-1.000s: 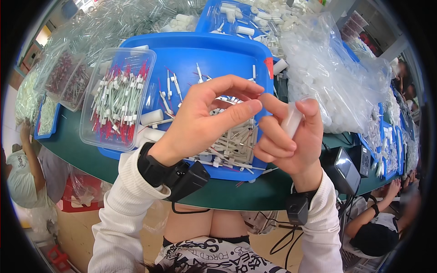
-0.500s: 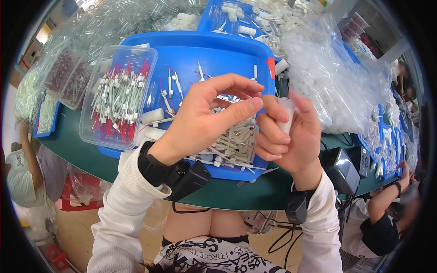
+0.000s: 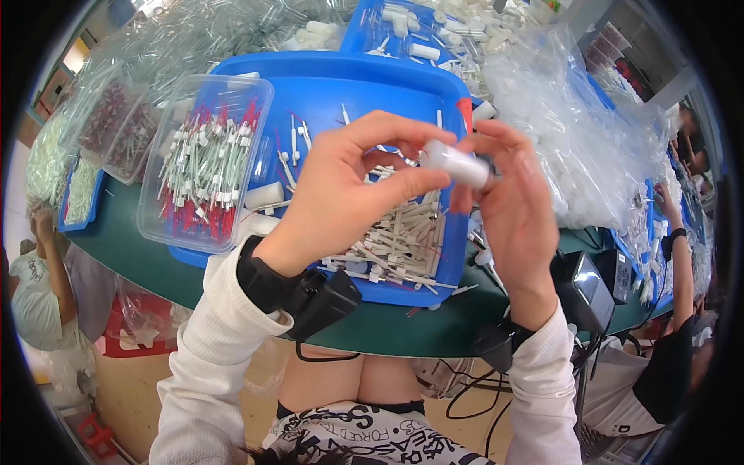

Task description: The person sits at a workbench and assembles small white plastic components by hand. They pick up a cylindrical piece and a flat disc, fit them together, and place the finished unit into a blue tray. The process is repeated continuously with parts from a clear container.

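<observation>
A green tabletop (image 3: 116,232) crosses a busy workroom, its edge bowed by the lens. At far left sits a person in a pale shirt (image 3: 39,298), near a small blue tray of white pieces (image 3: 81,194). Next comes a clear box (image 3: 186,246) of red-and-white leads (image 3: 208,167), overlapping the left side of a large blue tray (image 3: 325,81) where slim pale parts (image 3: 387,248) lie heaped. Over this tray, the left hand (image 3: 353,186) grips the left end of a white cylinder (image 3: 457,164) between thumb and forefinger. The cylinder is held tilted in the air between both hands. The fingers of the right hand (image 3: 515,209) curl about its right end, too blurred to tell whether they grip. Beyond them lie a clear bag (image 3: 581,147) of whitish pieces and a black device (image 3: 585,291); at far right, another person's arm (image 3: 682,271) reaches up.
</observation>
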A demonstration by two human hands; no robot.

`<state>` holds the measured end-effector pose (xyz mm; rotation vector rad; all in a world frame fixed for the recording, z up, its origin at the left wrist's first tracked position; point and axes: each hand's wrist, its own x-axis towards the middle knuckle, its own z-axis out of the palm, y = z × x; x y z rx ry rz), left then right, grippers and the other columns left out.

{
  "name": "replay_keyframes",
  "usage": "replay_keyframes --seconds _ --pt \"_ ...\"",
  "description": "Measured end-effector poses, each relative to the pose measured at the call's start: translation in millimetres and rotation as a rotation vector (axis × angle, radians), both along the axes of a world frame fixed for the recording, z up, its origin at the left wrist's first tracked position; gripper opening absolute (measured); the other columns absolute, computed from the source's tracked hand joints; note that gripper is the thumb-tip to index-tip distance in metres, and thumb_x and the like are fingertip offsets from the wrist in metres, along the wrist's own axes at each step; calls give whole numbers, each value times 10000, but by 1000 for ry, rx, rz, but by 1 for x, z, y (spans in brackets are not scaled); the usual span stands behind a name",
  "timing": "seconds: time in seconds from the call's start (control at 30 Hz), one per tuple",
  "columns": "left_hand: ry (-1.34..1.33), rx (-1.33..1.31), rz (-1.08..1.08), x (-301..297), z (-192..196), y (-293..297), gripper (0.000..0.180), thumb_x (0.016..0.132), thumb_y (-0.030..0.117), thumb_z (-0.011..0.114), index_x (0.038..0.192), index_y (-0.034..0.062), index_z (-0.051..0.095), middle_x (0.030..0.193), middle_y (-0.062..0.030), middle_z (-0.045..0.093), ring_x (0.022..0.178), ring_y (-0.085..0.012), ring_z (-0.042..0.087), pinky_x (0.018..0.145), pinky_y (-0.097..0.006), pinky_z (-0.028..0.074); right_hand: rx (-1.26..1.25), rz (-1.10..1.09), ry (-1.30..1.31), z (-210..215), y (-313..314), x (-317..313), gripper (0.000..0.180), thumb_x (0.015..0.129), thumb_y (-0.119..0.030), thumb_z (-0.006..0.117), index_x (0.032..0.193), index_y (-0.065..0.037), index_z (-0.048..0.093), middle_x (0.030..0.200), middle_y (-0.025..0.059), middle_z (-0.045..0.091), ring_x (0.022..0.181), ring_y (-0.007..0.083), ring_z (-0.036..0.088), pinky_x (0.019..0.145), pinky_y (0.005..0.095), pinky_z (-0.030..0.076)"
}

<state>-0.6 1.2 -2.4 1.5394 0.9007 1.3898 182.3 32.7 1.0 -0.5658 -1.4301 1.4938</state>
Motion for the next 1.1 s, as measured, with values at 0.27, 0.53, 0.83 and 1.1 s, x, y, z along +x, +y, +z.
replay_keyframes --seconds 0.27,0.53,0.83,1.1 --pt "-90 141 77 -4 1 2 327 793 -98 632 1114 -64 584 1100 -143 609 1019 -208 603 889 -323 516 203 -121 -15 0 10 9 161 880 -18 591 1022 52 565 891 120 638 751 173 639 711 287 508" --pt "5 261 111 -2 -1 2 313 765 -164 603 1060 -61 630 1027 -147 617 951 -212 621 824 -309 553 273 -183 -63 4 15 16 178 836 18 650 1001 65 607 855 127 669 716 170 661 639 255 536" --pt "-39 218 212 -1 5 0 310 797 -139 581 1099 -74 606 1038 -162 625 925 -213 632 809 -316 547 115 -97 35 -4 15 5 173 891 -39 594 1016 76 623 830 144 665 658 167 644 616 275 528" --pt "104 419 675 -76 38 -169 287 868 69 547 1124 -60 562 1035 -195 621 870 -247 634 758 -353 522 130 -375 44 -24 43 26 276 935 -205 510 1009 46 595 670 30 528 566 90 449 540 234 379"
